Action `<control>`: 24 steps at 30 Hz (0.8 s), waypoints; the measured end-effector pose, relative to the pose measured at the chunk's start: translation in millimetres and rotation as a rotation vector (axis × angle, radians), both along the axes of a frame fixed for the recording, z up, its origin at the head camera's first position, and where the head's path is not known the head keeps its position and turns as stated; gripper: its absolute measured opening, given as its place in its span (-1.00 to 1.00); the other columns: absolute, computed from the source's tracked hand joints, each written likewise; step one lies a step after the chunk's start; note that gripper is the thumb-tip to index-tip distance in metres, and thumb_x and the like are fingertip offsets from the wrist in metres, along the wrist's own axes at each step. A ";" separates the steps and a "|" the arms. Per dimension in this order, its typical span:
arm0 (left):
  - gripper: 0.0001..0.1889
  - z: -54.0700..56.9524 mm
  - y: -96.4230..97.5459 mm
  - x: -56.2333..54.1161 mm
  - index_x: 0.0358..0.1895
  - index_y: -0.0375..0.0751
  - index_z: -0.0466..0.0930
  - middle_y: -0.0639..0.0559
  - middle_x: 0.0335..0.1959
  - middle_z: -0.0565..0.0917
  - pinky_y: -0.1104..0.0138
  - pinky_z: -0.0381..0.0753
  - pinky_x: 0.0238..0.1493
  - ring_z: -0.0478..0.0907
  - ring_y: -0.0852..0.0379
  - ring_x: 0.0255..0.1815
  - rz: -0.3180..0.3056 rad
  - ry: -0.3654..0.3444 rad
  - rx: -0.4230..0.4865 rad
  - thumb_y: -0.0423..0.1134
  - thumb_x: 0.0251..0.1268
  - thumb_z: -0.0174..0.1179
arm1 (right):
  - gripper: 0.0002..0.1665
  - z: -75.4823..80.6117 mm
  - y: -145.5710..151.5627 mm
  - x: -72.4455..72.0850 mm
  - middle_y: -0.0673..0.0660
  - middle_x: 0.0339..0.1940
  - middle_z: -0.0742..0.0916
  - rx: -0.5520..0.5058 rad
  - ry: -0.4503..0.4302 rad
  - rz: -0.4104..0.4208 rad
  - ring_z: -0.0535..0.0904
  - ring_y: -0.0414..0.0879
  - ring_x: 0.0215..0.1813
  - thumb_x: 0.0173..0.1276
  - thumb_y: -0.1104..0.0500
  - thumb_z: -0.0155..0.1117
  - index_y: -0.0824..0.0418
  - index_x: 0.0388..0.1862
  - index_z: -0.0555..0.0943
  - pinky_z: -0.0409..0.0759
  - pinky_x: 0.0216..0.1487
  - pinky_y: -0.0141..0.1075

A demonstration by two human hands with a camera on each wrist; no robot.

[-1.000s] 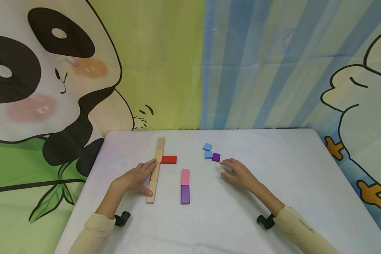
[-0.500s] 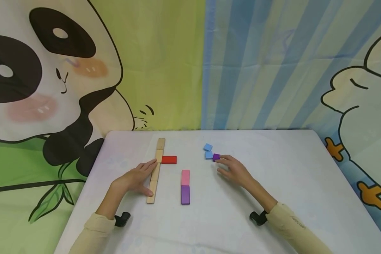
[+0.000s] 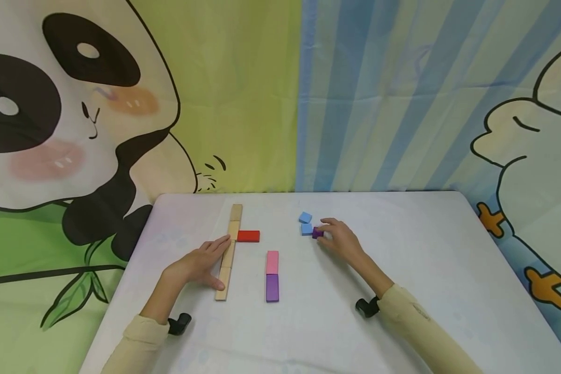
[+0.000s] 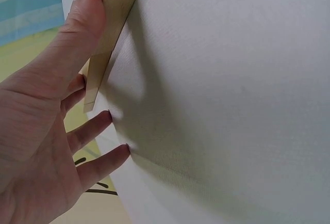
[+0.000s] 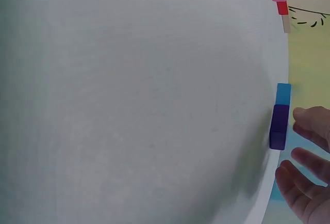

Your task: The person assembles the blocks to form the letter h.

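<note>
A row of plain wooden blocks (image 3: 226,267) lies end to end on the table. My left hand (image 3: 197,266) is spread along it, thumb on the near part and fingertips by the middle; the left wrist view shows the thumb (image 4: 85,17) against the wood. A red block (image 3: 249,236) juts rightward from the row. At the back, my right hand (image 3: 343,240) has its thumb and index finger on either side of a dark purple cube (image 3: 317,232), spread rather than closed in the right wrist view. Two light blue cubes (image 3: 306,229) sit just left of it.
Between the hands, a pink block (image 3: 272,262) and a purple block (image 3: 272,288) lie end to end. The white table (image 3: 425,249) ends at a back edge against a printed cloth (image 3: 243,104). Each wrist carries a black camera (image 3: 366,307).
My right hand has moved left and away from me, from beside the dark purple cube to around it. The left hand and the blocks stay where they were.
</note>
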State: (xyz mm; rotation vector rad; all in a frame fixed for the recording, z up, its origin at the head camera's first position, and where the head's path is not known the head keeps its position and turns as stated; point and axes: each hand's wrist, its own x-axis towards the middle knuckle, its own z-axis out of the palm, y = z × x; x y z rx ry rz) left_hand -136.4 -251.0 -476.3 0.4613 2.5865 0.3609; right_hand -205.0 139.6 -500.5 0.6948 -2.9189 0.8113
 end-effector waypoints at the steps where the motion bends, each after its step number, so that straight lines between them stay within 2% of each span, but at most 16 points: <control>1: 0.28 -0.4 -0.3 0.0 0.57 -0.16 -0.14 -0.03 0.62 -0.12 -0.24 0.23 0.36 0.01 -0.23 0.54 -0.006 0.006 -0.002 0.19 -0.19 0.47 | -0.73 -1.2 -0.1 -1.5 0.28 0.16 0.66 -0.002 -0.020 -0.010 0.57 0.23 0.19 0.22 0.21 0.40 0.26 -0.10 0.73 0.51 0.23 0.09; 6: 0.28 -1.0 -1.2 -0.2 0.57 -0.17 -0.14 -0.04 0.61 -0.11 -0.24 0.24 0.35 0.02 -0.23 0.54 -0.011 0.014 0.004 0.21 -0.19 0.46 | -0.85 -7.2 0.5 -5.9 0.26 0.01 0.74 -0.044 -0.080 -0.025 0.62 0.18 0.11 0.20 0.27 0.41 0.26 -0.24 0.73 0.55 0.17 0.04; 13: 0.28 -0.8 -2.0 -0.1 0.57 -0.18 -0.14 -0.04 0.61 -0.11 -0.25 0.21 0.36 0.01 -0.22 0.54 -0.009 0.018 0.003 0.21 -0.20 0.46 | -0.89 -7.7 0.3 -7.6 0.22 -0.11 0.77 -0.060 -0.087 -0.013 0.65 0.13 0.02 0.19 0.28 0.41 0.25 -0.28 0.73 0.59 0.10 0.01; 21: 0.29 -1.4 -2.0 -0.1 0.57 -0.16 -0.13 -0.02 0.61 -0.10 -0.25 0.22 0.35 0.02 -0.23 0.54 -0.002 0.022 0.005 0.22 -0.22 0.47 | -0.93 -7.7 1.5 -9.5 0.22 -0.16 0.75 -0.105 -0.106 -0.004 0.67 0.04 -0.11 0.20 0.32 0.39 0.27 -0.31 0.71 0.66 -0.06 -0.10; 24: 0.29 -1.5 -1.7 -0.3 0.57 -0.15 -0.13 -0.02 0.61 -0.10 -0.24 0.25 0.34 0.03 -0.22 0.53 0.000 0.022 0.001 0.22 -0.23 0.47 | -0.96 -5.9 3.1 -10.2 0.21 -0.21 0.75 -0.109 -0.075 -0.011 0.65 0.00 -0.18 0.17 0.35 0.39 0.27 -0.38 0.68 0.66 -0.12 -0.15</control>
